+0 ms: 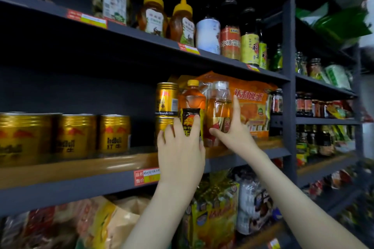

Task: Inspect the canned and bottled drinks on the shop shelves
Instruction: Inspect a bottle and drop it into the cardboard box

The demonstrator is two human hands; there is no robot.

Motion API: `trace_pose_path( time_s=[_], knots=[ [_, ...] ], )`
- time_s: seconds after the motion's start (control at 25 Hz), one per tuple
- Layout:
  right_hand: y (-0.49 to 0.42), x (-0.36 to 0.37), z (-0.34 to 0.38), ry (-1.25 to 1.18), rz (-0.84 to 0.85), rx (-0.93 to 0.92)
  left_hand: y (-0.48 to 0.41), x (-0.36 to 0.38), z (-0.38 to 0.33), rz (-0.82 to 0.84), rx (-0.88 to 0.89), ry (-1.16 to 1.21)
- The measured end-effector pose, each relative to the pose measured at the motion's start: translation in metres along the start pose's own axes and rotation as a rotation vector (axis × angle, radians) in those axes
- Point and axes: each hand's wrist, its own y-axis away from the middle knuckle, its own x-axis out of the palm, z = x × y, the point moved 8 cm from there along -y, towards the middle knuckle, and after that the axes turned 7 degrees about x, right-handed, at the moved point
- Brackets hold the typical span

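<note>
On the middle shelf (81, 180) stand two amber drink bottles side by side. My left hand (182, 145) grips the lower part of the yellow-capped bottle (192, 99) with a black label. My right hand (232, 129) is wrapped around the clear-capped bottle (218, 103), thumb under its label and forefinger up its right side. Two tall gold cans (166, 99) are stacked just left of my left hand. Three squat gold Red Bull cans (74, 135) line the shelf further left.
An orange snack bag (253, 111) lies behind the bottles. The top shelf carries honey bottles (153, 14) and dark tea bottles (229, 30). Packaged snacks (214, 220) fill the shelf below. A grey upright post (289, 87) separates a jar-filled bay on the right.
</note>
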Motion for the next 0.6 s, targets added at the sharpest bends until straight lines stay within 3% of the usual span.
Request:
trace_pose_path(
  time_s=[0.24, 0.36, 0.48, 0.6],
  knots=[
    [0.03, -0.019, 0.018, -0.048, -0.231, -0.151, -0.004, -0.009, -0.011, -0.059, 0.038, 0.136],
    [0.053, -0.033, 0.05, -0.115, -0.321, -0.306, -0.015, -0.025, -0.012, -0.055, 0.05, 0.437],
    [0.07, -0.031, 0.092, -0.235, -0.237, -0.395, -0.023, -0.042, -0.012, -0.061, 0.086, 0.757],
    [0.083, -0.021, 0.117, -0.305, 0.021, -0.427, -0.013, -0.07, 0.007, -0.154, 0.08, 0.806]
  ],
)
